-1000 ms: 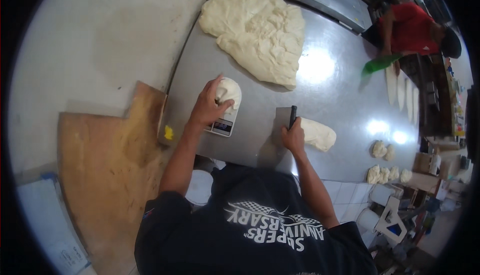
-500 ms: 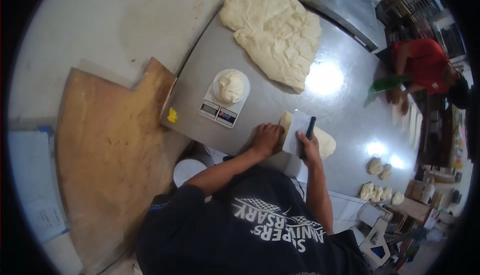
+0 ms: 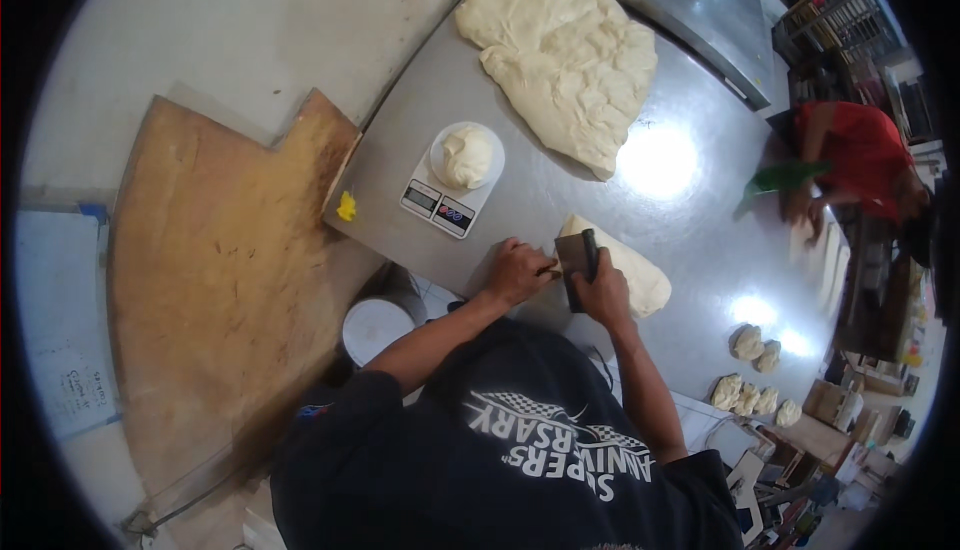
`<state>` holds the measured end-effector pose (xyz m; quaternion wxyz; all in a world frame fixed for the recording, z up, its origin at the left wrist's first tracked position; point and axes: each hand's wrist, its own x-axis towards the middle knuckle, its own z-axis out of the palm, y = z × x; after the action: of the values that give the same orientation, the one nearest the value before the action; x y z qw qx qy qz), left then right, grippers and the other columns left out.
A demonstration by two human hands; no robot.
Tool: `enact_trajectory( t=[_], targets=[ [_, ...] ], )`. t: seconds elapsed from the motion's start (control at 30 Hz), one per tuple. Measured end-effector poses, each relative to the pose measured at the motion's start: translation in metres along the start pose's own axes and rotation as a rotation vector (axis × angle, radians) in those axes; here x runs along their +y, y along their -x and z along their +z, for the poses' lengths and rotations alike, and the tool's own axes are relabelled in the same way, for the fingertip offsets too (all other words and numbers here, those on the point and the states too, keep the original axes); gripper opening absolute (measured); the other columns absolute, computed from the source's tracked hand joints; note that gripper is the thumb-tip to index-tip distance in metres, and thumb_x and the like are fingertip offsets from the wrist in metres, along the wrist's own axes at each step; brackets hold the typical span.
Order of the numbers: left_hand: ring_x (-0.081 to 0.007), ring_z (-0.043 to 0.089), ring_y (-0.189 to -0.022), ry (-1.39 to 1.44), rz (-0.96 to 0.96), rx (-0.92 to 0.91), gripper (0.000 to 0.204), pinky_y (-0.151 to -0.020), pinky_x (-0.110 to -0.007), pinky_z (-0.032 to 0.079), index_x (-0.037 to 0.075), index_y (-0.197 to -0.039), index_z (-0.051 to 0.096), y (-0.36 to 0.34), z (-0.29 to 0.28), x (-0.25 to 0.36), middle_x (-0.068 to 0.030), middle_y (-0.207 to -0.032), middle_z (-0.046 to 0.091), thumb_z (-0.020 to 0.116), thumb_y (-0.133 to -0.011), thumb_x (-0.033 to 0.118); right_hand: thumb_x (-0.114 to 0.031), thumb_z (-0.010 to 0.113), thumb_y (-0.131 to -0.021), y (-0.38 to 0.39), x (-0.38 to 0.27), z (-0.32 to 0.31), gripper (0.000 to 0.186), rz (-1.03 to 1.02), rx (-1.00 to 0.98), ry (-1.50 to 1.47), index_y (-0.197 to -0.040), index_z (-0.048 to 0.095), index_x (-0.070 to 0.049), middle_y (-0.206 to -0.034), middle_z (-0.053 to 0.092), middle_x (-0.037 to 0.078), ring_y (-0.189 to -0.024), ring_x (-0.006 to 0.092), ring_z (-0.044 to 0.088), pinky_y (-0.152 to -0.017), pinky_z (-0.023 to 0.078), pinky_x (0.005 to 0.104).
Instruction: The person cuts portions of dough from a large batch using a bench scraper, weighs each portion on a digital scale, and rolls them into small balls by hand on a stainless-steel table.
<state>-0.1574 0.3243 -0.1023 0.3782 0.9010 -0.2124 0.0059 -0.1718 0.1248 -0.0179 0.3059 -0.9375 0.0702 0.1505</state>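
My right hand (image 3: 603, 290) grips a metal dough scraper with a dark handle (image 3: 573, 255) at the left end of an elongated piece of dough (image 3: 640, 268). Just left of the blade, my left hand (image 3: 518, 273) has its fingers curled; whatever they hold, if anything, is hidden. Above it, a white dough lump (image 3: 466, 156) rests on a kitchen scale (image 3: 436, 208). A large slab of dough (image 3: 560, 65) lies on the steel table (image 3: 380, 210), toward the far edge.
A co-worker in red (image 3: 850, 160) works with a blurred green object (image 3: 785, 178) beside dough strips (image 3: 830, 270). Several small dough pieces (image 3: 745, 400) lie at lower right. A wooden board (image 3: 220, 290) adjoins the table at left; a white container (image 3: 378, 328) stands below.
My left hand has come off the dough on the scale and moved down and right beside the scraper. My right hand has brought the scraper onto the elongated dough and tilted it.
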Motion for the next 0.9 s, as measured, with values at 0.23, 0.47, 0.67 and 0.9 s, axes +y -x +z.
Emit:
enact_trajectory(
  t=[0.23, 0.47, 0.67, 0.9],
  targets=[
    [-0.0205, 0.067, -0.091, 0.013, 0.007, 0.043, 0.022, -0.096, -0.041, 0.043, 0.017, -0.102, 0.084, 0.005, -0.013, -0.006, -0.0006, -0.092, 0.076, 0.08, -0.085, 0.03, -0.019, 0.076, -0.087, -0.007, 0.02, 0.038, 0.045, -0.121, 0.164, -0.188, -0.113, 0.047, 0.003, -0.088, 0.068, 0.036, -0.085, 0.0578, 0.065, -0.074, 0.051, 0.0618],
    [-0.023, 0.066, -0.091, -0.039, -0.014, 0.108, 0.018, -0.089, -0.04, 0.044, 0.015, -0.101, 0.082, 0.007, -0.014, -0.019, -0.0025, -0.09, 0.075, 0.076, -0.086, 0.023, -0.025, 0.078, -0.087, -0.013, -0.017, 0.06, 0.047, 0.102, 0.125, -0.147, -0.112, 0.048, 0.001, -0.093, 0.068, 0.034, -0.09, 0.0556, 0.066, -0.074, 0.052, 0.0591],
    [-0.0267, 0.066, -0.093, -0.03, -0.114, 0.374, 0.021, -0.092, -0.044, 0.045, 0.014, -0.108, 0.08, -0.03, -0.068, -0.021, -0.0036, -0.092, 0.074, 0.074, -0.087, 0.016, -0.026, 0.079, -0.087, -0.024, -0.009, 0.068, 0.046, 0.093, 0.142, -0.198, -0.108, 0.049, 0.001, -0.09, 0.069, 0.033, -0.088, 0.054, 0.067, -0.074, 0.051, 0.0577],
    [-0.0301, 0.058, -0.115, -0.619, -0.054, 0.621, 0.027, -0.1, -0.048, 0.042, 0.012, -0.117, 0.078, -0.072, -0.136, -0.052, -0.008, -0.108, 0.071, 0.071, -0.093, 0.021, -0.026, 0.082, -0.085, -0.02, 0.002, 0.061, 0.047, 0.035, 0.109, -0.408, -0.11, 0.056, 0.004, -0.094, 0.072, 0.025, -0.089, 0.0393, 0.072, -0.079, 0.055, 0.0475]
  ],
)
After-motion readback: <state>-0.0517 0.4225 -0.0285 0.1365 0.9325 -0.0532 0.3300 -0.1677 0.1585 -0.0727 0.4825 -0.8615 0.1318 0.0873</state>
